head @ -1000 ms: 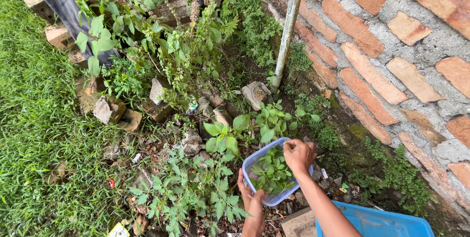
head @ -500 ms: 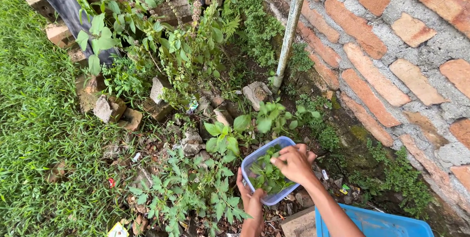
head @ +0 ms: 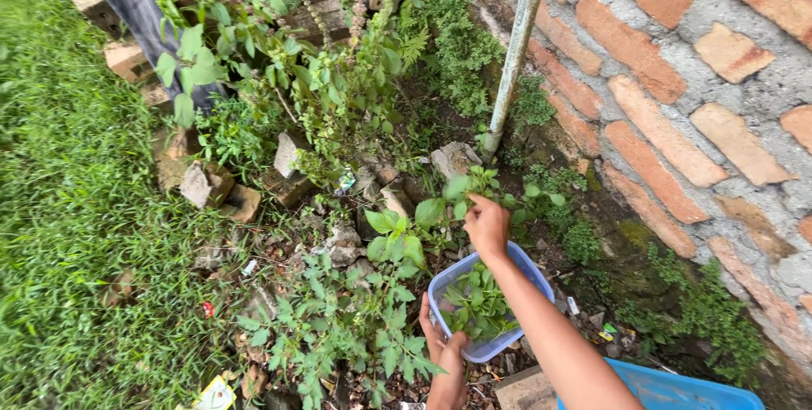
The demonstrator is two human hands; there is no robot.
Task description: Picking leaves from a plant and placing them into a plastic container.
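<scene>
Moved: right hand (head: pixel 486 225) has risen out of the tub to the leafy plant (head: pixel 461 194) just above it; half a second ago it lay over the leaves inside.
Right grip: fingers pinched on a leaf stem at the plant's top, thumb and forefinger closed around it.
Left grip: left hand (head: pixel 446 359) cups the tub's lower left rim from below, thumb hooked over the edge, fingers closed on it.
Tub: clear plastic tub (head: pixel 480 300), rectangular with rounded corners, low centre of the frame, open side up; its long axis runs from lower left to upper right.
Contents: picked green leaves (head: pixel 475 307) heaped loosely, filling most of the floor, below the rim.
Second container: blue bin (head: pixel 677 389) at the bottom right edge, only its rim corner showing; contents cannot be told.
Edges: brick wall (head: pixel 677 105) closes the right side; a pale pole (head: pixel 516 46) stands upright against it, upper centre.
Open room: grass (head: pixel 59 232) spreads wide down the left; broken bricks (head: pixel 207 186) and weeds crowd the strip between grass and wall.
Forearm: crosses the tub's right rim, running from the bottom right up to the plant.
</scene>
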